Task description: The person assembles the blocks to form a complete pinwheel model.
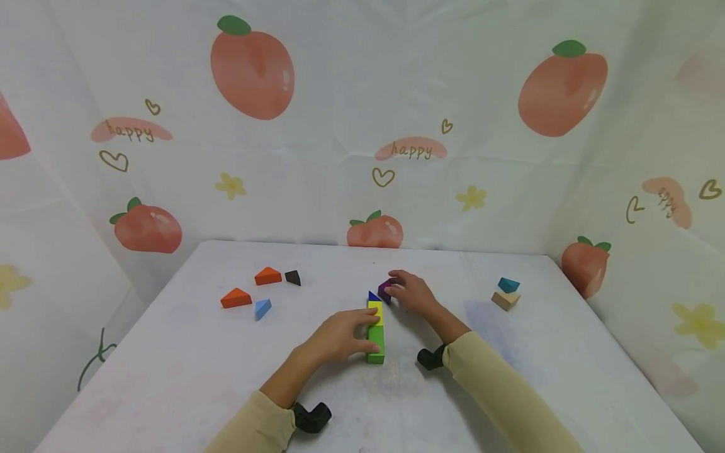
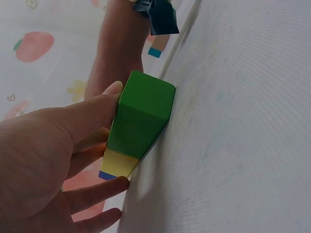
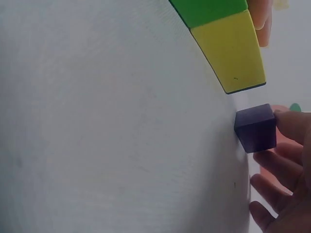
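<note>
In the head view, a green block (image 1: 376,343), a yellow block (image 1: 372,306) and a blue triangular block (image 1: 372,296) lie end to end in a row on the table. My left hand (image 1: 338,335) touches this row from the left, thumb at the green block and a finger at the yellow one, fingers extended. At the far end of the row, my right hand (image 1: 416,294) pinches a purple block (image 1: 384,290) between thumb and fingers. The right wrist view shows that purple block (image 3: 256,128) beside the fingertips, apart from the yellow block (image 3: 232,51).
Leftward on the white table (image 1: 170,377) lie two orange triangular blocks (image 1: 268,275), a black block (image 1: 292,277) and a light blue triangular block (image 1: 263,308). A teal block (image 1: 508,285) and a wooden block (image 1: 505,300) sit at the right. A printed cloth (image 1: 340,94) hangs behind.
</note>
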The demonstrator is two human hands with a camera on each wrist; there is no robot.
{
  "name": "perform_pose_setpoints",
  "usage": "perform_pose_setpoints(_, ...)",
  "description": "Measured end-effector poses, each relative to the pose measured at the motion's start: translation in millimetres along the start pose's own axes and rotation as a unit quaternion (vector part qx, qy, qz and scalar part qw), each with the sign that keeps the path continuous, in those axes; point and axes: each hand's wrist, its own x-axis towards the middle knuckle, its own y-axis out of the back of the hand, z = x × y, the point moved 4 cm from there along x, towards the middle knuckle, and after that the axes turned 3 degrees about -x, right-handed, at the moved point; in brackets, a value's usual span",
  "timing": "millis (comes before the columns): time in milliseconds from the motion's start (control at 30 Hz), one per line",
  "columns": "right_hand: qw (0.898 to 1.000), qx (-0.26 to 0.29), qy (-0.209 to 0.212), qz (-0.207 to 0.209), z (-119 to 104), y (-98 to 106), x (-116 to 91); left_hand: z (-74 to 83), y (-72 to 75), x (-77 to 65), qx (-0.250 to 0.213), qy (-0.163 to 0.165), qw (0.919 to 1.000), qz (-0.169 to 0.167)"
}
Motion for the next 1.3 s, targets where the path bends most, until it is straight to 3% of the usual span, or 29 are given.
perform_pose_setpoints(300,0.999,-0.012,0.015,-0.030,-7.7,-1.5,-0.2,-1.0,0.3,0.0,-0.004,0.005,1.0000,0.001)
perform_pose_setpoints(1000,1.000,0.014,0.001,-0.010,-7.9,-2.1,-1.1,-1.1,-0.6,-0.1,-0.008,0.007,0.9999,-0.001)
perform_pose_setpoints(1300,0.999,0.008,0.036,-0.014,-8.7,0.1,-0.3,-0.3,-0.1,-0.4,-0.013,0.004,0.9999,0.000)
